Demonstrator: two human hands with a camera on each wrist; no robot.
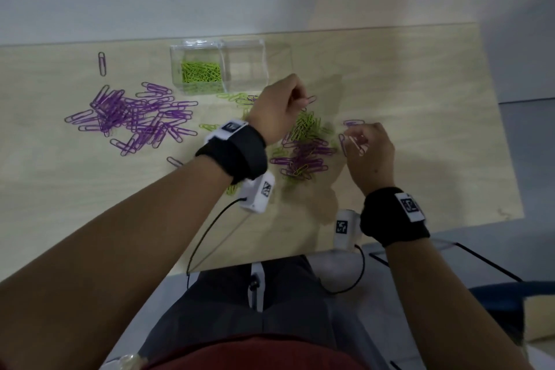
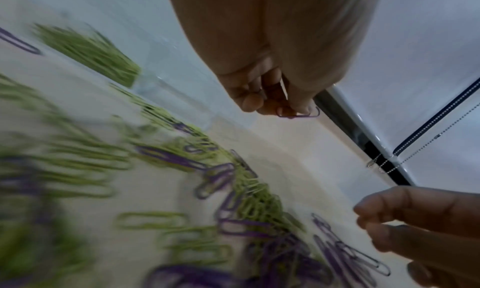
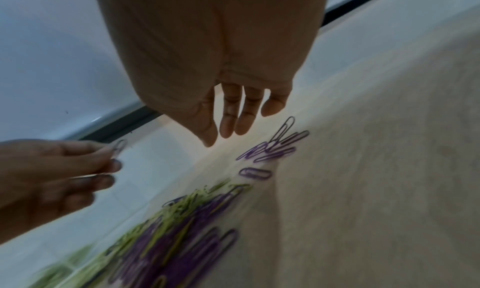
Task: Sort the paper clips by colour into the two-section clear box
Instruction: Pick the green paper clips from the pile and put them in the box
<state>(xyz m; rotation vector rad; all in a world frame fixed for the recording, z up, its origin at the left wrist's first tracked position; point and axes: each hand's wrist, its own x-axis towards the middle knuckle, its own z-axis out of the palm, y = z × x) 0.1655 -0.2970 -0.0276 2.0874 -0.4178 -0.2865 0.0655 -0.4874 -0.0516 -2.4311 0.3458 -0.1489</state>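
Observation:
A two-section clear box (image 1: 244,81) stands at the table's back; its left section holds green paper clips (image 1: 200,72) and its right section looks bare. My left hand (image 1: 301,100) hovers right of the box and pinches one purple paper clip (image 1: 311,99), also seen in the left wrist view as the purple clip (image 2: 298,114) at the fingertips (image 2: 302,108). My right hand (image 1: 353,141) hangs with relaxed fingers (image 3: 228,126) over a few loose purple clips (image 3: 272,149) and holds nothing. A mixed green and purple pile (image 1: 306,150) lies between the hands.
A large pile of purple clips (image 1: 135,117) lies at the left, with a lone purple clip (image 1: 102,63) farther back. A few green clips (image 1: 234,97) lie in front of the box. The table's near edge (image 1: 270,261) and right edge (image 1: 498,117) are close; wrist cables (image 1: 210,228) hang there.

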